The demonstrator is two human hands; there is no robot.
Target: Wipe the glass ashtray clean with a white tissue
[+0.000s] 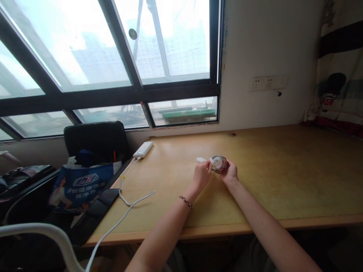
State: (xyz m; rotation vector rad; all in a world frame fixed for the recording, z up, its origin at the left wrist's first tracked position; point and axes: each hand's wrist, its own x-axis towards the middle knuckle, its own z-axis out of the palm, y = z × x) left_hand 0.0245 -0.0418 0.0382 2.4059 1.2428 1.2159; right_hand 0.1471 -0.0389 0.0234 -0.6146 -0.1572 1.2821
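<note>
- Midway across the tabletop (283, 170), a small clear glass jar (219, 163) is being held between both hands, tipped so its round mouth or base is facing the camera; its contents are too small to make out.
- A scrap of white, perhaps tissue or a wrapper (202, 159), is sticking out just left of the jar, touching the left hand's fingertips; whether it is wiping the glass or simply being pinched cannot be told, so the work appears to be under way rather than finished.
- The left hand (202, 174), a beaded bracelet (185, 201) circling its wrist, is curling narrowly around the white scrap and the jar's left side.
- The right hand (230, 173) is cupping the jar from the right, fingers closed against the glass.
- Both forearms are reaching forward from the near edge, converging on the jar.
- Farther left, a white power bank (143, 149) is lying near the window, its cable (127, 202) trailing off the tabletop's corner beside a blue bag (82, 185) on a black chair (96, 138).
</note>
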